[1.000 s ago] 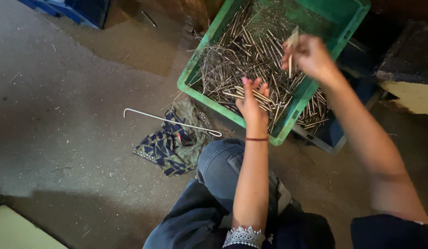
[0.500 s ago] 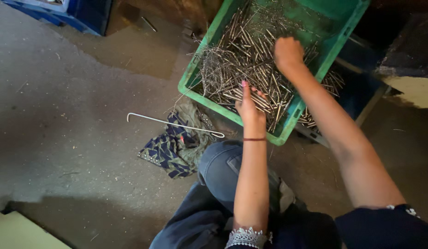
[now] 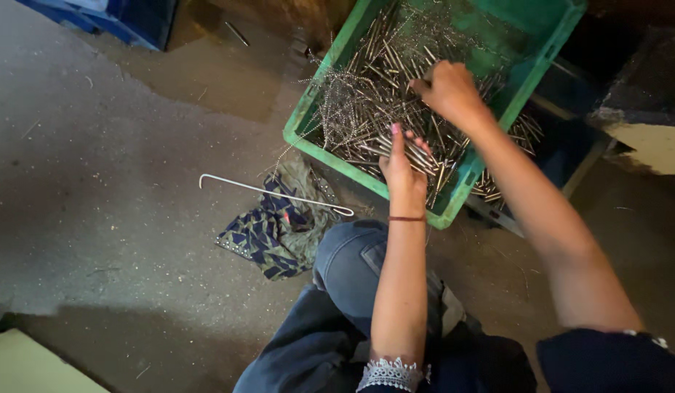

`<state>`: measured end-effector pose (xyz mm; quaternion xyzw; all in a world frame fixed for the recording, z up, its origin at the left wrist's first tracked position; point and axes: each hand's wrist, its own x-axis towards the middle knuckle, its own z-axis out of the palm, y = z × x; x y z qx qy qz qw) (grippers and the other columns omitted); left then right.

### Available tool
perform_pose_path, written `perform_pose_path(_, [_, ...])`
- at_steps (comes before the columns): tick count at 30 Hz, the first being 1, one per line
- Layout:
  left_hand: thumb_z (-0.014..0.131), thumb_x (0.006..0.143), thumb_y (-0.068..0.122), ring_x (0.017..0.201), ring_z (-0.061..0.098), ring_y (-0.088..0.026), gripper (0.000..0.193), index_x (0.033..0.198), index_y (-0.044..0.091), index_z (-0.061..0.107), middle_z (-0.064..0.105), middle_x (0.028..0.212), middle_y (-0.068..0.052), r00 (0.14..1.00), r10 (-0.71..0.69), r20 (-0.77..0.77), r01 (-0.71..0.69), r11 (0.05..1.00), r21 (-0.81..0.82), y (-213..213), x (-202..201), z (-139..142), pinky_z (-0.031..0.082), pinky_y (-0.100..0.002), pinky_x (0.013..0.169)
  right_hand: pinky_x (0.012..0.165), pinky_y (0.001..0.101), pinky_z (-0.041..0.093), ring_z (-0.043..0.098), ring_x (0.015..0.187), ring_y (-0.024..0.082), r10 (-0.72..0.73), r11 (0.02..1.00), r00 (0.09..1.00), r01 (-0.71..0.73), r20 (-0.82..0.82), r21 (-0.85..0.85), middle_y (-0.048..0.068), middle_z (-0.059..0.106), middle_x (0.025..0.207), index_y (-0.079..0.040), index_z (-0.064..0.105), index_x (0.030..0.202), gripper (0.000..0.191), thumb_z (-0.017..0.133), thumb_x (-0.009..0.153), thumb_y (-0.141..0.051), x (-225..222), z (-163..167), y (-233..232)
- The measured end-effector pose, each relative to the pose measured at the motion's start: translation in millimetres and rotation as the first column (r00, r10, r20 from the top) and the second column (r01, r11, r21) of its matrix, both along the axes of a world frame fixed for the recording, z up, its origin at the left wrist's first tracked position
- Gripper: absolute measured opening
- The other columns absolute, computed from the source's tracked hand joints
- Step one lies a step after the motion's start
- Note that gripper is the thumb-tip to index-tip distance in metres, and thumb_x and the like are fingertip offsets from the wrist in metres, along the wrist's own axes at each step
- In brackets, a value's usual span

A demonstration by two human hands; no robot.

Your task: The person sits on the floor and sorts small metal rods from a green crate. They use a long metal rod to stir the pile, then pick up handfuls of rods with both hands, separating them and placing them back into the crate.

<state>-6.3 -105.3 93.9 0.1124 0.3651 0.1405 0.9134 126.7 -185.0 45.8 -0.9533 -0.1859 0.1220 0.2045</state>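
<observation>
Your right hand (image 3: 450, 91) is bunched down into the metal rods (image 3: 374, 94) heaped in the green crate (image 3: 530, 69), though whether it pinches one I cannot tell, while your left hand (image 3: 404, 167) rests flat, fingers together, on rods lying nearer you, mostly running away from you.

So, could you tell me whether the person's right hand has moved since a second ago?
Yes. The right hand has come down from above the green crate's far side onto the metal rods nearer its middle.
</observation>
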Motion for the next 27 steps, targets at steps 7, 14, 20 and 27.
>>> perform_pose_path(7, [0.073,0.098,0.026,0.063,0.062,-0.016,0.025,0.094,0.005,0.06,0.064,0.081,-0.004,0.999,0.047,-0.003,-0.047,0.996,0.073,2,-2,-12,0.055,-0.031,0.053,0.075,0.0464,0.058,0.071,0.078,0.038,-0.001,0.99,1.0,-0.001,-0.013,-0.142,0.025,0.073,0.085,0.002,0.078,0.09,0.041,0.085,0.084,-0.038,26,-33,25])
perform_pose_path(14, [0.07,0.098,0.029,0.069,0.066,-0.017,0.026,0.102,0.006,0.06,0.068,0.087,-0.005,0.999,0.034,-0.035,-0.032,0.999,0.043,2,-4,2,0.057,-0.031,0.058,0.075,0.0429,0.058,0.074,0.075,0.031,-0.008,0.988,1.0,0.013,-0.03,0.154,0.016,0.076,0.088,-0.008,0.081,0.106,0.029,0.076,0.097,-0.035,24,9,-40])
perform_pose_path(20, [0.068,0.095,0.034,0.068,0.066,-0.019,0.03,0.103,0.006,0.061,0.069,0.086,-0.006,0.999,-0.033,0.017,0.034,0.998,-0.06,-2,1,6,0.059,-0.034,0.059,0.083,0.048,0.057,0.073,0.074,0.036,0.197,0.979,0.978,-0.2,-0.069,-0.04,0.02,0.075,0.081,-0.006,0.082,0.098,0.046,0.075,0.096,-0.051,9,9,-27])
perform_pose_path(27, [0.071,0.101,0.021,0.066,0.063,-0.018,0.021,0.102,0.003,0.06,0.065,0.085,-0.006,1.0,-0.03,-0.004,0.03,0.999,0.02,-7,1,-11,0.057,-0.034,0.057,0.073,0.0501,0.056,0.071,0.074,0.038,-0.056,0.998,0.998,0.056,0.016,-0.019,0.021,0.074,0.083,-0.008,0.081,0.09,0.035,0.077,0.088,-0.043,19,-40,23])
